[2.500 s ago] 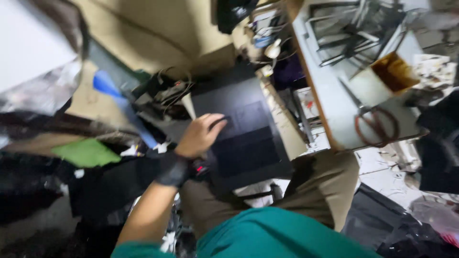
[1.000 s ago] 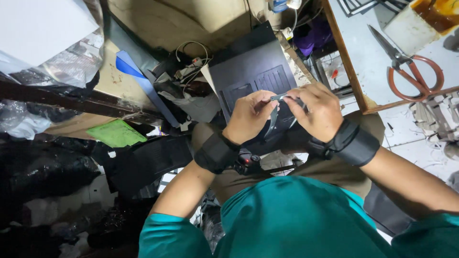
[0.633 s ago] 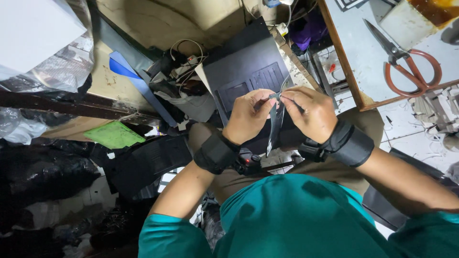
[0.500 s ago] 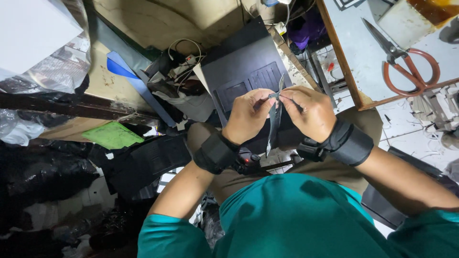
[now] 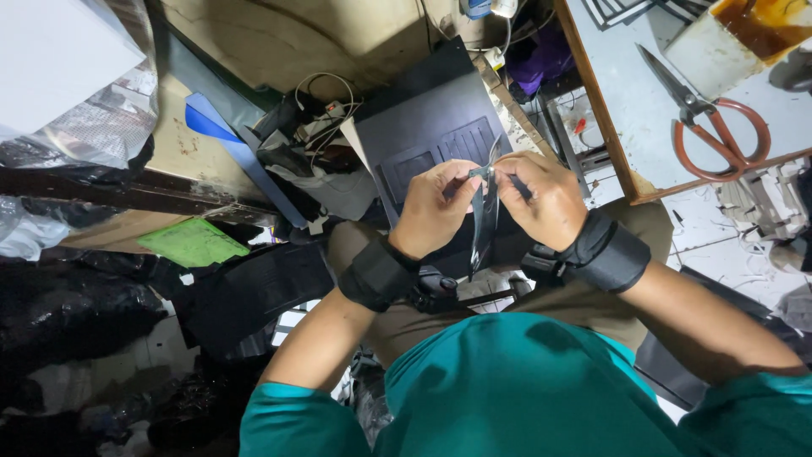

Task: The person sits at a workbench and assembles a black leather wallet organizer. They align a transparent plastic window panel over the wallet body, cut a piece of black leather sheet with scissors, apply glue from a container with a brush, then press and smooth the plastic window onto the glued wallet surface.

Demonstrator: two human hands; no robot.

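Observation:
My left hand (image 5: pixel 433 210) and my right hand (image 5: pixel 541 196) meet in front of me above my lap, fingertips pinched together on the top of a thin dark strip (image 5: pixel 482 222) that hangs down between them. A small metal piece sits at the pinch point; what it is I cannot tell. Both wrists wear wide black bands. Behind the hands a flat black panel (image 5: pixel 427 140) with moulded rectangular recesses leans across my knees.
Red-handled scissors (image 5: pixel 710 127) lie on a grey worktop (image 5: pixel 622 93) at the upper right, beside a stained white container (image 5: pixel 727 42). A green sheet (image 5: pixel 193 243), a blue strip (image 5: pixel 228 144), tangled cables (image 5: pixel 317 118) and black bags crowd the left.
My left hand first rested alone on the black panel. Both hands then came together on the dark strip and have stayed there, with the view shifting slightly.

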